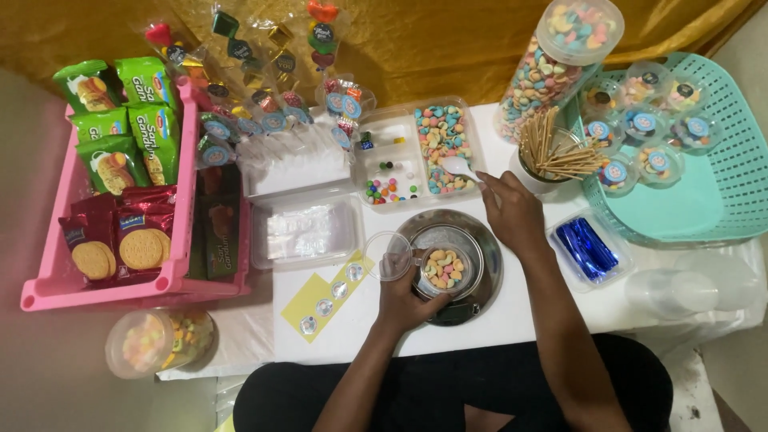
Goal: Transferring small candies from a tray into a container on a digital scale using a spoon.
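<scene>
Your left hand (404,294) is wrapped around the little clear cup (445,270), half full of pastel candy, sitting on the round scale (490,264), with its lid (388,255) tipped just beside. Your right hand (510,210) pinches a white spoon (461,168) over the candy tray (416,152).
</scene>
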